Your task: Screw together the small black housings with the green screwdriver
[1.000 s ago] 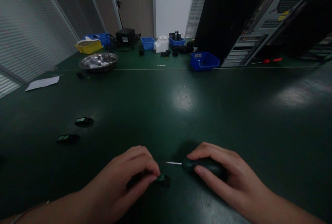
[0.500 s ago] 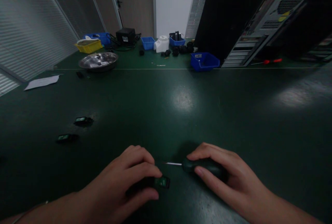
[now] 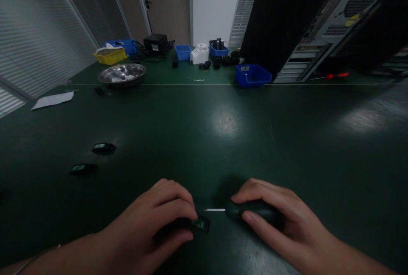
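Low in the head view, my left hand is closed around a small black part with a green circuit board. Only the board end sticks out past the fingertips. My right hand grips the dark handle of a screwdriver lying nearly level. Its thin metal shaft points left and ends close to my left fingertips, just above the board. Whether the tip touches the part I cannot tell. Two similar black parts with green boards, one farther back and one nearer, lie on the table to the left.
A metal bowl, a yellow bin, a black power box, blue bins and a white plastic housing stand along the back of the green table. A paper sheet lies at left. Dark equipment stands at back right.
The screwdriver in my right hand has shifted slightly down, bringing its shaft nearer the board. My left hand has barely moved and still holds the part.
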`<state>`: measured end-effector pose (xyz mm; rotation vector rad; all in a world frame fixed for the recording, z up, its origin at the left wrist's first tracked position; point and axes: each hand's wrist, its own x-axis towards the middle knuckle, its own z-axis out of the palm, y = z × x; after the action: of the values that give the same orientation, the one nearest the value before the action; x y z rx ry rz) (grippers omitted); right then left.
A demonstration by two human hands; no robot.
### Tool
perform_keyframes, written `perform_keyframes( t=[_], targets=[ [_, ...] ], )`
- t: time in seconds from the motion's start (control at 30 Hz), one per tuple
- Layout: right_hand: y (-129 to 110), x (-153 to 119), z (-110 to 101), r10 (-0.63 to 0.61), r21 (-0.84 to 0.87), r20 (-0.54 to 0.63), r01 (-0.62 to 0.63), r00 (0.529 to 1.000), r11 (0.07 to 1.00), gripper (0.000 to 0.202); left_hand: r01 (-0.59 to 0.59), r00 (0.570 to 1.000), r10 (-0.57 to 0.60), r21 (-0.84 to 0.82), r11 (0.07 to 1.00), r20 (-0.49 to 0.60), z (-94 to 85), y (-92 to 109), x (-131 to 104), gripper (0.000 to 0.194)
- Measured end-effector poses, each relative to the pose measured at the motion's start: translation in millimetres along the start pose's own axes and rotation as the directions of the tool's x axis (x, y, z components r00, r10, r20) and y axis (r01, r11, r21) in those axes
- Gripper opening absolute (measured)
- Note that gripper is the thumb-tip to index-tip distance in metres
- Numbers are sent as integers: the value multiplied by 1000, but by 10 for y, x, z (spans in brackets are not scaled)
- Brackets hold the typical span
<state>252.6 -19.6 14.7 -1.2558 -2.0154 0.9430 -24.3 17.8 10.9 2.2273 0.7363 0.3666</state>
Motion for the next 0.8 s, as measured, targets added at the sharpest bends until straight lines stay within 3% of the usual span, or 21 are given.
perform_keyframes(
  t=[0.33,0.6,0.7,0.8],
  targets=[
    [-96,22,-6,-150,-72,80,156,985,985,17,-17,1000,18,-20,1000,12,25,-46,24,21],
    [-67,12,-5,-221,-102,13,221,975,970,24,-102,993,103,18,995,-50,24,-45,32,22],
    [-16,-21,-5,-188,-21,-30,188,982,982,26,-89,987,96,59,994,-126,-92,-98,29,22],
    [14,-35,-4,-117,7,-41,117,992,993,21,19,963,26,166,986,-267,-348,-226,13,21]
  ],
)
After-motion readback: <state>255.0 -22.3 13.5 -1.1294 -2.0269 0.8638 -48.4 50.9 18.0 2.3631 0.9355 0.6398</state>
